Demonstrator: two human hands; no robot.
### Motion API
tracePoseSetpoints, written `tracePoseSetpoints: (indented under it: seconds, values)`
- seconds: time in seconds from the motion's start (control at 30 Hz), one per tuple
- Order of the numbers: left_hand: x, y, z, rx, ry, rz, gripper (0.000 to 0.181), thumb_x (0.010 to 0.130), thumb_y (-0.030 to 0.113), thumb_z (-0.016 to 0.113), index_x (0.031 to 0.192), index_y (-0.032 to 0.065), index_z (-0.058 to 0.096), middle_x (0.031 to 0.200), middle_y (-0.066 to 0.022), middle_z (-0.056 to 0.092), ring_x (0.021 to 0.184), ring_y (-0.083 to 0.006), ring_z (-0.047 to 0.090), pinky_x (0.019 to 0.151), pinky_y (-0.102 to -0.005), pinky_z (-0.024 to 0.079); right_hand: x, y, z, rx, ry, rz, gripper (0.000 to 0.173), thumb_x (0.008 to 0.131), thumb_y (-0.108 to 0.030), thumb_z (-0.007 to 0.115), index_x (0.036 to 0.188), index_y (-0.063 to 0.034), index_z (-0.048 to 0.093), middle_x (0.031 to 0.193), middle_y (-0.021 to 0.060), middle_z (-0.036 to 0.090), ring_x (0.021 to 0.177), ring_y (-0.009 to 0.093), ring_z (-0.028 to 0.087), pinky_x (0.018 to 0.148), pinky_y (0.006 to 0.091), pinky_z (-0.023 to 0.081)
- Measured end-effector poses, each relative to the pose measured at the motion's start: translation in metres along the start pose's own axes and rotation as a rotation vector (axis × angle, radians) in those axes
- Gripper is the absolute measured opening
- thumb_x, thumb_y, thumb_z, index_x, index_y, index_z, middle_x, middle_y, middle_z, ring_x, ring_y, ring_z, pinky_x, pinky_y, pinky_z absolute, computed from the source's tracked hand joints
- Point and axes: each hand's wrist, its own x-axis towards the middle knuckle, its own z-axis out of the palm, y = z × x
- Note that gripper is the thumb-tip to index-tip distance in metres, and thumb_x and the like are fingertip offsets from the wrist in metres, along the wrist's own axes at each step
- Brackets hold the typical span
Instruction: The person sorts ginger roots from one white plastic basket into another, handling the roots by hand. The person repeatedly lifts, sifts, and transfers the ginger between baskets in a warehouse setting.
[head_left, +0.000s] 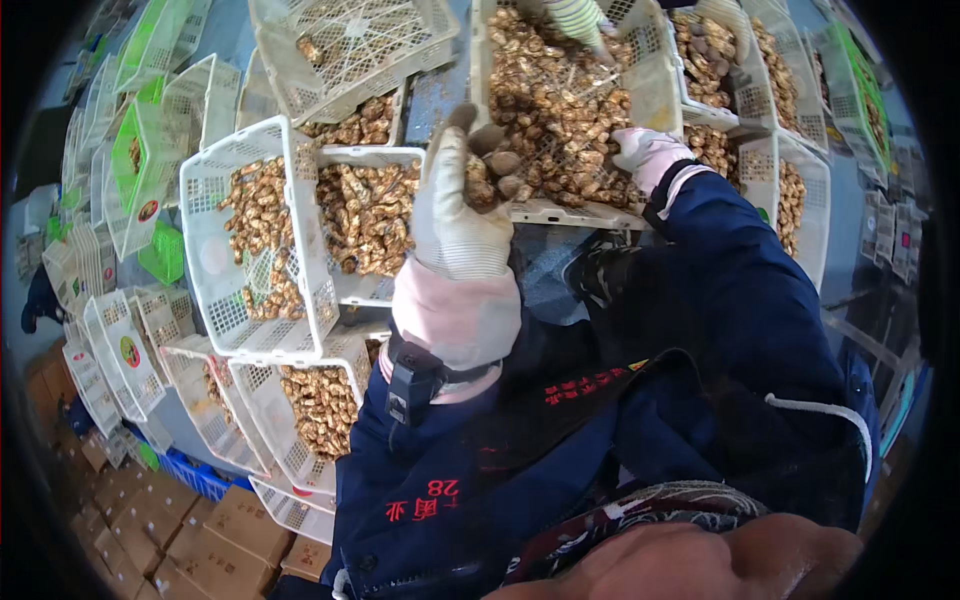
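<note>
A white plastic crate (577, 213) stands before me, holding many small, brown, knobby mushrooms (559, 97). My left hand (465, 202), in a white knit glove with grey-coated fingers, is turned partly palm up by the crate's near left corner. Its fingers curl around a few mushrooms (480, 186). My right hand (646, 157), in a pale pink-and-white glove, reaches over the crate's near right side. Its fingertips are against the mushrooms there, and whether they grip any is hidden. At the far side, another person's striped gloved hand (581, 26) reaches into the same crate.
To the left, mushrooms lie in a tilted white crate (307, 285) and a neighbouring crate (367, 281). A mesh-bottomed crate (420, 56) rests above others. Crates (817, 202) line the right, near another gloved hand (726, 21). Cardboard boxes (232, 525) lie lower left.
</note>
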Motion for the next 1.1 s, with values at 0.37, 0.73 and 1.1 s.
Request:
tracePoseSetpoints:
  seconds: [0.37, 0.73, 1.1]
  values:
    - [0.023, -0.025, 0.010, 0.183, -0.026, -0.048, 0.034, 0.092, 0.022, 0.064, 0.120, 0.0051, 0.054, 0.089, -0.0061, 0.058, 0.067, -0.0139, 0.053, 0.053, -0.0221, 0.043, -0.137, -0.009, -0.038, 1.358, 0.243, -0.530, 0.049, 0.088, -0.019, 0.066, 0.132, -0.0053, 0.051, 0.104, 0.0016, 0.063, 0.088, 0.008, 0.057, 0.077, 0.0232, 0.046]
    - [0.022, -0.049, 0.007, 0.951, -0.376, -0.059, 0.051, 0.091, 0.017, 0.066, 0.136, 0.0032, 0.047, 0.108, -0.0106, 0.062, 0.081, -0.0147, 0.061, 0.069, -0.0238, 0.052, -0.178, -0.059, -0.058, 1.340, 0.422, -0.505, 0.046, 0.084, -0.012, 0.066, 0.128, -0.0033, 0.056, 0.118, 0.0068, 0.063, 0.106, 0.014, 0.057, 0.091, 0.0276, 0.046]
    - [0.021, -0.052, 0.006, 0.728, -0.411, -0.135, 0.040, 0.090, 0.012, 0.067, 0.126, 0.0008, 0.054, 0.091, -0.0072, 0.068, 0.071, -0.0107, 0.064, 0.059, -0.0217, 0.051, -0.189, -0.079, -0.070, 1.347, 0.541, -0.617, 0.049, 0.086, -0.011, 0.062, 0.133, 0.0004, 0.051, 0.130, 0.0125, 0.057, 0.121, 0.019, 0.053, 0.103, 0.0312, 0.041]
